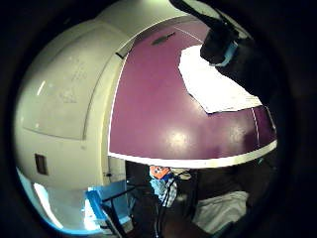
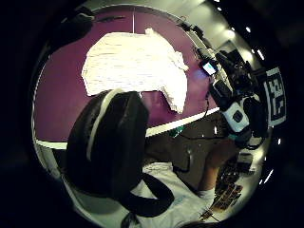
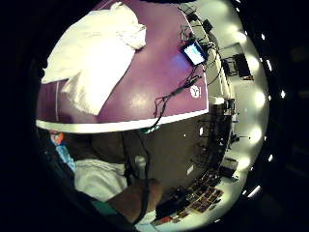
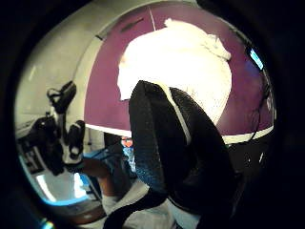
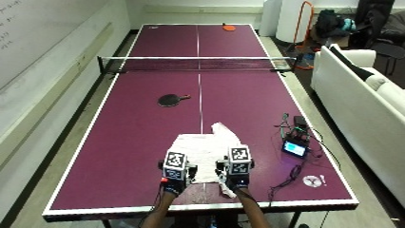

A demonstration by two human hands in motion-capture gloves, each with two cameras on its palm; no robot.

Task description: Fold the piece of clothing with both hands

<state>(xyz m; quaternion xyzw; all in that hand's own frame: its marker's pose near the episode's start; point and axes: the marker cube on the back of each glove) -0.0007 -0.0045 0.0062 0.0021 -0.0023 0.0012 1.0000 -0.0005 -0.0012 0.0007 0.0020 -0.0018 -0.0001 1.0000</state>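
Outside view: long purple table-tennis table (image 5: 126, 142) with white edge lines, net across the middle. Going left to right: bare purple surface out to the left edge; a black paddle (image 5: 169, 99) on the near half, left of the centre line, well apart from the garment; the white, finely striped piece of clothing (image 5: 206, 149) lying flat near the near edge, straddling the centre line, one corner bunched up at its far right; then a small device with a lit screen (image 5: 295, 148) and trailing black cables near the right edge.

Left hand (image 5: 173, 176) and right hand (image 5: 236, 175) sit side by side at the garment's near edge. The right one lies over a flap of cloth hanging toward the table edge. From above the fingers are hidden, so the grip of either hand cannot be told.

Palm views add what the top view lacks: left thumb side shows the clothing (image 2: 133, 66) spread on the purple top, clear of the palm, with a dark gloved digit (image 2: 107, 142) in front. Right thumb side likewise shows the cloth (image 4: 181, 67) beyond a dark digit, seemingly not pinched. Right little-finger side shows the device (image 3: 194, 52) near the table's edge.
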